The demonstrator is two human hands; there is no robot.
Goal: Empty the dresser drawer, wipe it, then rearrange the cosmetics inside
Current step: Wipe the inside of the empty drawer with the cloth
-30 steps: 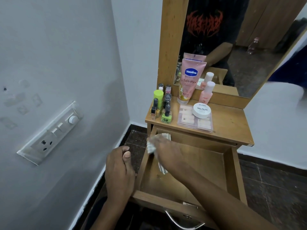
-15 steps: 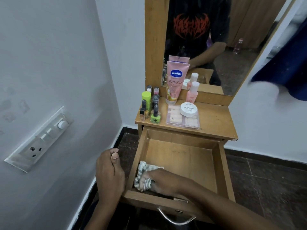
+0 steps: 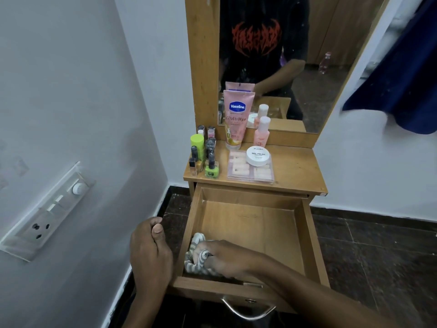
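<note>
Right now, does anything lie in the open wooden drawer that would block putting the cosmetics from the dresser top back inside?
Only at the front-left corner: the right hand grips a grey-and-white striped cloth there. The rest of the wooden drawer is bare, and nothing visible stands between it and the cosmetics above.

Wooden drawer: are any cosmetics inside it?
No, the open wooden drawer holds only the striped grey-and-white cloth gripped by the right hand.
</note>
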